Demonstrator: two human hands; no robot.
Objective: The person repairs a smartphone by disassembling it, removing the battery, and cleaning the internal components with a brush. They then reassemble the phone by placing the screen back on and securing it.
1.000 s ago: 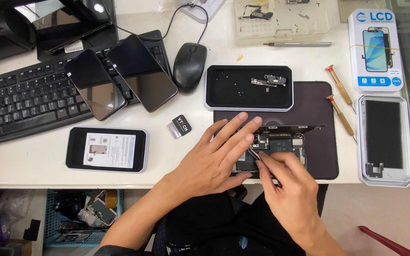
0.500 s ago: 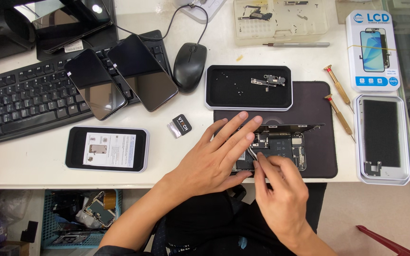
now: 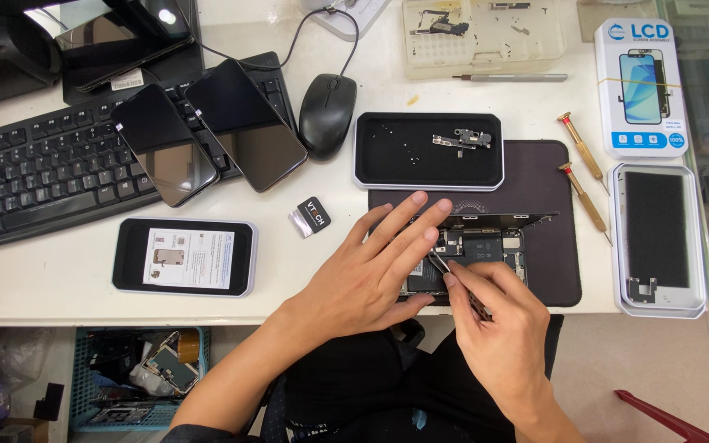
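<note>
On the dark mat [image 3: 547,176] our opened phone [image 3: 486,246] lies lengthwise left to right. Our left hand [image 3: 371,275] rests flat and open across its left end; our right hand [image 3: 498,328], nearer, pinches tweezers [image 3: 441,264] over it.

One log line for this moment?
left hand: steadies opened phone | right hand: tweezers inside phone | under: dark mat

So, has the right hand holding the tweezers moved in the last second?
Barely: the right hand stays over the opened phone on the dark mat.
</note>
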